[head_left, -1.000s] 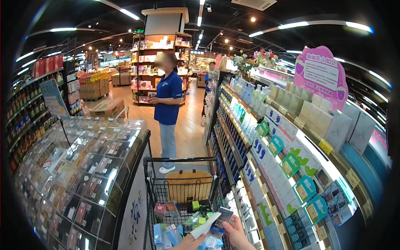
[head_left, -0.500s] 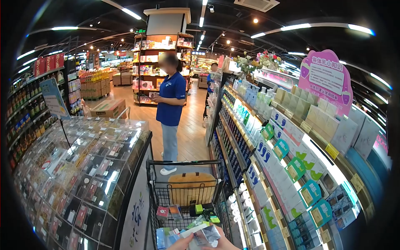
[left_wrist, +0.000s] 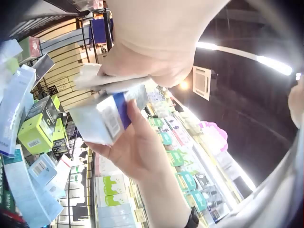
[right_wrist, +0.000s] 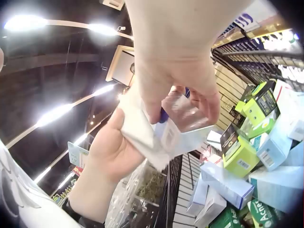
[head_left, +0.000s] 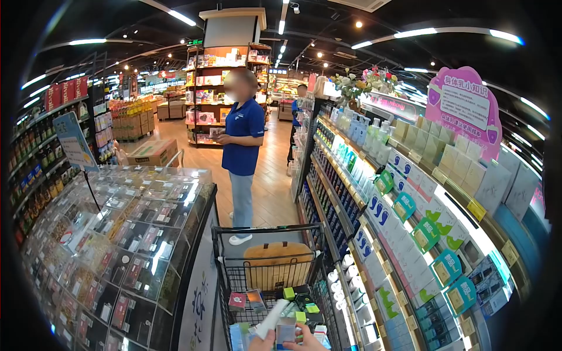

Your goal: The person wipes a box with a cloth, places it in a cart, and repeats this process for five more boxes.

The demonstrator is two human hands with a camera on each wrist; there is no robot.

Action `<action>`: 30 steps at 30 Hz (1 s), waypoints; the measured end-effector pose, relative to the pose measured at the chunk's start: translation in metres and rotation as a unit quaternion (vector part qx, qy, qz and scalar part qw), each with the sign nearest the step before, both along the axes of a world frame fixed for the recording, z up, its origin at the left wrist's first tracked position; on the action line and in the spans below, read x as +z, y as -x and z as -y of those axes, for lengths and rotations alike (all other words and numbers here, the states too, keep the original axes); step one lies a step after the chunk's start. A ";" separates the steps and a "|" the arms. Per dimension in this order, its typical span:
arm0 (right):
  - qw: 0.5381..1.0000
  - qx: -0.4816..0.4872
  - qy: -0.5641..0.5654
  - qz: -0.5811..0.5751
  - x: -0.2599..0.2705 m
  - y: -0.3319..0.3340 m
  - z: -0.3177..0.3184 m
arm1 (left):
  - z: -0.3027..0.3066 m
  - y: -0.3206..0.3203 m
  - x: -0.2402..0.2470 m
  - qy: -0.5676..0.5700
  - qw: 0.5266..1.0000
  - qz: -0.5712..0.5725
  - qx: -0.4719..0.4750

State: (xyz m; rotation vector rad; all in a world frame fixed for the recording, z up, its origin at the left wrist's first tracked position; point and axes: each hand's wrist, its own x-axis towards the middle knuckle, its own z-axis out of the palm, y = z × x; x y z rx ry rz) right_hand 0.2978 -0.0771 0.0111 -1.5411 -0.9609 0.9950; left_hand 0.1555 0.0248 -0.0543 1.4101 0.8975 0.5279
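Over the near end of a shopping cart [head_left: 275, 228], the right hand [head_left: 307, 342] grips a small silvery-white box [head_left: 285, 332] with a blue band. In the right wrist view its fingers curl round that box [right_wrist: 183, 135]. The left hand [head_left: 263, 344] pinches a white paper-like sheet [head_left: 272, 319], close beside the box; the right wrist view shows the left hand [right_wrist: 111, 152] with its thumb on the sheet [right_wrist: 140, 126]. In the left wrist view the right hand [left_wrist: 137, 152] holds the box [left_wrist: 102, 118] from below.
Several boxes, including a lime-green one [right_wrist: 240, 159], lie in the cart. Lit product shelves [head_left: 404, 234] line the right side, clear-lidded bins [head_left: 134, 234] the left. A person in a blue shirt [head_left: 243, 140] stands beyond the cart.
The box in the right hand has turned more upright. The sheet in the left hand has swung upward beside it. The cart appears slightly farther right in view.
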 end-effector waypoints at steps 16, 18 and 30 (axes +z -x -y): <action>0.907 -0.297 -0.120 -0.271 -0.030 0.001 -0.005 | -0.005 0.015 0.029 0.512 0.830 0.195 -0.100; 0.965 -0.210 -0.024 -0.152 -0.034 0.012 -0.006 | -0.014 0.009 0.026 0.544 0.807 0.210 -0.096; 0.918 -0.275 0.106 -0.266 -0.068 -0.017 -0.004 | -0.029 0.009 0.010 0.568 0.797 0.205 -0.025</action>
